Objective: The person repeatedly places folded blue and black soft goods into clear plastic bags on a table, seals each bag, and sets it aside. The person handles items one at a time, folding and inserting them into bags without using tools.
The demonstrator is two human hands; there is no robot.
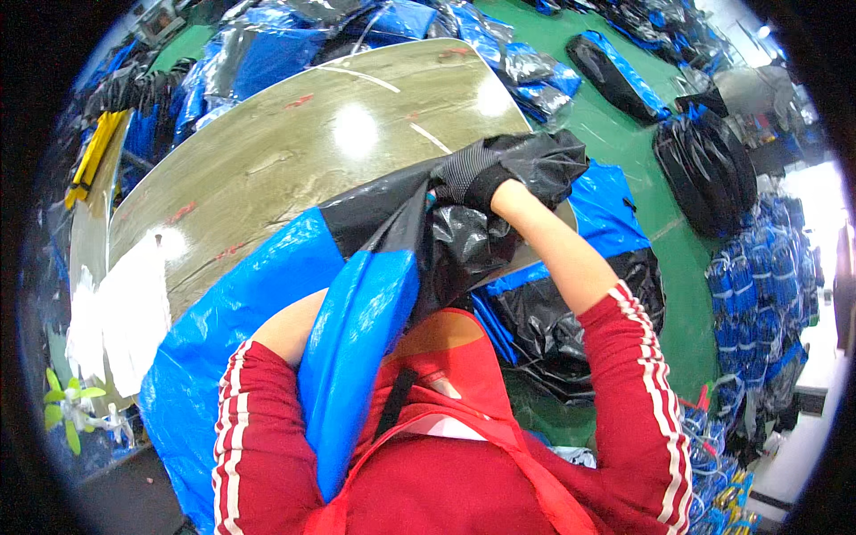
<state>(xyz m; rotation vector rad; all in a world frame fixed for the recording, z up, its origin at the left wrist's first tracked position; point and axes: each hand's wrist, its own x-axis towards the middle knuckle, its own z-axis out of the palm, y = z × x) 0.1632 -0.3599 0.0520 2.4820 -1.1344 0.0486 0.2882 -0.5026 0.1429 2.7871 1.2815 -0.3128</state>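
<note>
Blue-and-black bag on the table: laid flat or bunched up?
Bunched up. The blue-and-black bag is gathered and creased under the gloved right hand, which grips its black end; the left forearm goes inside it, left hand hidden.

right hand point(473, 178): gloved in black, closed on the black end of the bag point(357, 303)
bag: blue and black plastic cloth, hanging from the grip down toward the person's chest
left hand: hidden inside the bag, below the grip; only the forearm shows
table point(294, 152): worn, glossy top, lying beyond and left of the grip
white sheets point(134, 312): on the table's near left corner, well away from the grip
floor point(624, 134): green, right of the grip, with heaps of more bags point(704, 165)
</note>
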